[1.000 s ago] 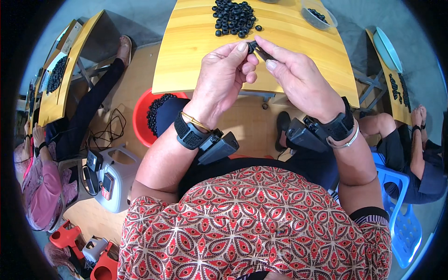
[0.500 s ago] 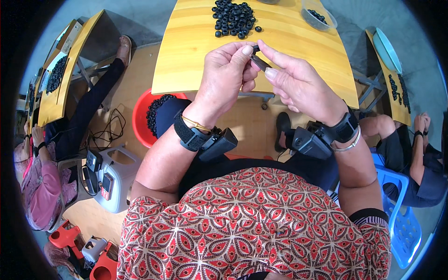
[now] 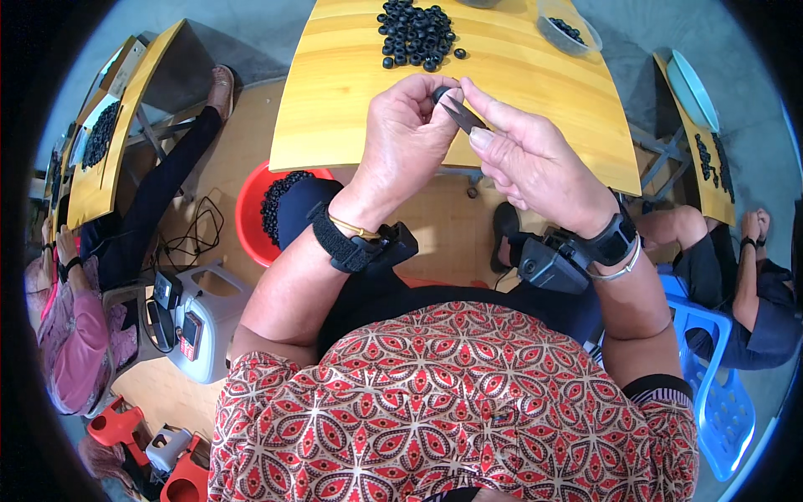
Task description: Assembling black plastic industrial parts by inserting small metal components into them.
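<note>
Over the near part of the yellow table, my left hand (image 3: 410, 138) pinches a small round black part (image 3: 439, 94) between thumb and fingers, which partly cover it. My right hand (image 3: 535, 155) is closed round a dark pointed blade (image 3: 462, 117). Its tip lies close by the black part, at my left thumb; whether it touches cannot be made out. The blade's handle end is hidden in my right palm. Farther away on the table lies a pile of black ring-shaped parts (image 3: 414, 38), with one lying loose beside it.
A clear plastic bowl (image 3: 592, 42) with some black parts stands on the yellow table (image 3: 335, 109) at far right. Below its left edge is a red basin (image 3: 249, 213) of black parts. A blue plastic chair (image 3: 723, 402) stands right. Other people sit at side tables.
The blade has turned and shows more of its length, its tip now at my left thumb. My left hand has tilted, bringing the black part's rounded side into view.
</note>
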A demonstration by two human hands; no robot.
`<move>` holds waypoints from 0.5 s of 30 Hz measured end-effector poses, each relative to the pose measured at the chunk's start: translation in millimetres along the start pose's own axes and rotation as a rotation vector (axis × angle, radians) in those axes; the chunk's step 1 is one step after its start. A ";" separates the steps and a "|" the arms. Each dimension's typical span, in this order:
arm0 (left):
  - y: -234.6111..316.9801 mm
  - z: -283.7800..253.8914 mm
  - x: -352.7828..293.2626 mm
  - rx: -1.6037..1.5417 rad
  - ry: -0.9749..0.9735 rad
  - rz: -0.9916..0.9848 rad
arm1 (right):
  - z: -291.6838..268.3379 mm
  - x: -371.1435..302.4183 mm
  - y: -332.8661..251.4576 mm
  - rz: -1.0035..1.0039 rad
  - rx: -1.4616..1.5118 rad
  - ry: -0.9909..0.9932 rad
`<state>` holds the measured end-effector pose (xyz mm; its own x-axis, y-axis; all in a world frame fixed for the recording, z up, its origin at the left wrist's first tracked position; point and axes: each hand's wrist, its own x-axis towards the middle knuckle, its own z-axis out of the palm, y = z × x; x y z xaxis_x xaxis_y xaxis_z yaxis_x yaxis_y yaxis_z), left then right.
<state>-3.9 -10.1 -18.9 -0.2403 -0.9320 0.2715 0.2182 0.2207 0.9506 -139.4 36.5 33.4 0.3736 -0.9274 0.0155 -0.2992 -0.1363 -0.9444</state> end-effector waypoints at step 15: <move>7.1 -26.8 7.9 -0.897 -0.351 -0.475 | -78.5 51.0 74.0 -0.012 -0.783 0.365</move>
<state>21.0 -23.6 -14.1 -0.7109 -0.7001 0.0668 0.6111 -0.5679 0.5514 -211.4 -48.2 -9.9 0.1152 -0.9599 0.2556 -0.8662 -0.2230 -0.4472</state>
